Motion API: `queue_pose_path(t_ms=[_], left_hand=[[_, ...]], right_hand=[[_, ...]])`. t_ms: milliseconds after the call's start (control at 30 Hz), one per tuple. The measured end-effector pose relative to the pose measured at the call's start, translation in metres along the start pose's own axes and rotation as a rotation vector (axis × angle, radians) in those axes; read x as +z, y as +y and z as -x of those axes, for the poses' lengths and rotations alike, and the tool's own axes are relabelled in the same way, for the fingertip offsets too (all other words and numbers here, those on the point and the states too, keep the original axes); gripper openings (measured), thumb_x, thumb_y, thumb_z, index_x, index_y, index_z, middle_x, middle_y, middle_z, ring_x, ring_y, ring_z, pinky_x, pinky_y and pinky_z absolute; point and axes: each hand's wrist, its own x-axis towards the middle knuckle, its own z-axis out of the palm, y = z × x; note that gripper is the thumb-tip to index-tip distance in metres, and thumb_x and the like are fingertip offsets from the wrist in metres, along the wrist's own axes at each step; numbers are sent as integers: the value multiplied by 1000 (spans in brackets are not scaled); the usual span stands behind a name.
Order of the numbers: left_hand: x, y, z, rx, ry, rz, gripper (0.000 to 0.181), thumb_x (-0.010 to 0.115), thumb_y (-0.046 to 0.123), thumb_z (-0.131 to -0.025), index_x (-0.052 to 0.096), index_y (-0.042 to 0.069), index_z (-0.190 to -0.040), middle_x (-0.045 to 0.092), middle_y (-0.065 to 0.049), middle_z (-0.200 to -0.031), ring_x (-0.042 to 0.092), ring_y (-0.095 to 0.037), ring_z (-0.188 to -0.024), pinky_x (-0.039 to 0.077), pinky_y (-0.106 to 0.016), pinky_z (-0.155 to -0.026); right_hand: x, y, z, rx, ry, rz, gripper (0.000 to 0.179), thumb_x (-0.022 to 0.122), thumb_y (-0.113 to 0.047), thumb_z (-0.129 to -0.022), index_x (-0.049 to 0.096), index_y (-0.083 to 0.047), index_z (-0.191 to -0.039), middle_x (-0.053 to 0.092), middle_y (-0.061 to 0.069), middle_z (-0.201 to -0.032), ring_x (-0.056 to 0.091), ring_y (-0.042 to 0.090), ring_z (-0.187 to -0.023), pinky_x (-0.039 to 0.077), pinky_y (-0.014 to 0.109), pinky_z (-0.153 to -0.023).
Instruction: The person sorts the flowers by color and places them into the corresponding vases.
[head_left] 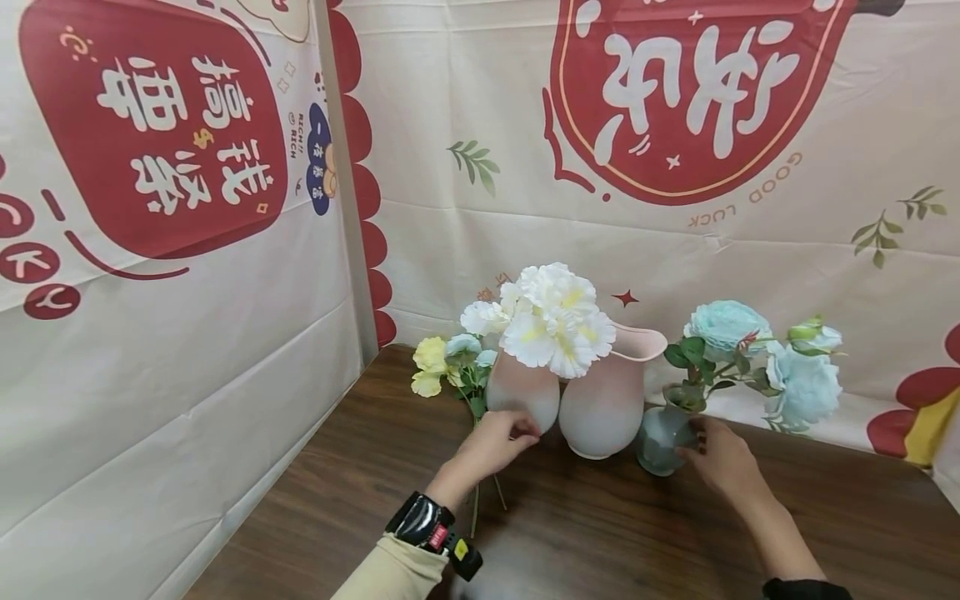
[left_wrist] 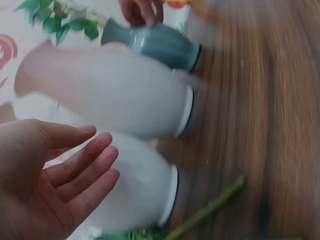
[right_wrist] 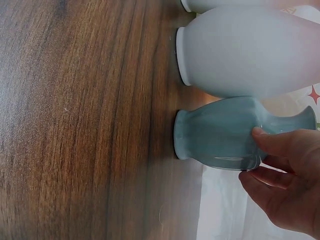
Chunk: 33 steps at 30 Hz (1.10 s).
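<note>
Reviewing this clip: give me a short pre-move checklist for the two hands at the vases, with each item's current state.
1. Left hand contact with the small pink vase: fingertips touch, no full grip. Not ok.
2. Right hand on the teal vase: thumb and fingers on its side. Ok.
3. All vases upright on the table: ok.
4. Large pink vase clear of its neighbours: very close, contact cannot tell.
5. Loose stems lying by the left hand: not ok.
</note>
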Motion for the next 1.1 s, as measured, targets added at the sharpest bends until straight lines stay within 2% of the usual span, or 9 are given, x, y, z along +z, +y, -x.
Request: queue_pose_path(t_ms=[167,300,433,600,733,900,1100], left_hand=[[-14,-24,9,-91,12,20,6,68,15,-94,73,12,-97,74,-1,-93,68,-14,-87,54,-26,-75],[-19,-41,13,-205,40,-12,5,70,15,-92,72,10,-94,73,-2,-89,65,-15,-80,51,-29,-69],[-19,-53,15,-326,81,-48,5,72,13,-89,71,11,-93,73,-3,-87,65,-17,-78,52,-32,-67],[-14,-62,16,-433,105,-19,15,75,15,-88,66,11,-99,73,-4,-93,68,-22,-84,53,-34,-69],[-6,-66,16,-482,116,-14,20,76,17,-87,64,11,-100,71,-4,-94,66,-22,-82,53,-35,-67],[3,-69,14,-494,137,-53,23,80,20,-84,63,11,-97,70,-3,-90,64,-21,-78,51,-35,-65],[10,-69,11,-516,129,-94,25,81,23,-83,62,11,-91,68,-2,-85,62,-19,-73,49,-33,-60]], right_hand=[[-1,-1,0,0,1,-7,58,69,-12,-90,44,19,-132,52,43,-127,58,56,-110,56,58,-81],[-1,0,-1,-5,5,-10,58,69,-12,-90,45,19,-132,52,42,-126,59,56,-109,56,58,-81],[-1,0,-1,-2,3,-14,58,69,-12,-90,44,18,-133,52,42,-127,59,55,-109,56,58,-81],[-1,0,-1,-7,8,-10,58,69,-12,-90,45,19,-132,53,42,-126,59,55,-108,56,57,-80],[-2,-2,-1,-6,4,-11,57,69,-12,-90,45,19,-132,53,42,-125,59,55,-108,56,57,-80],[-2,-1,0,10,-8,-9,57,69,-12,-91,44,18,-132,53,42,-126,59,55,-109,56,58,-81],[-1,2,2,1,1,-13,57,69,-12,-90,45,18,-132,54,41,-125,60,54,-107,56,57,-80]])
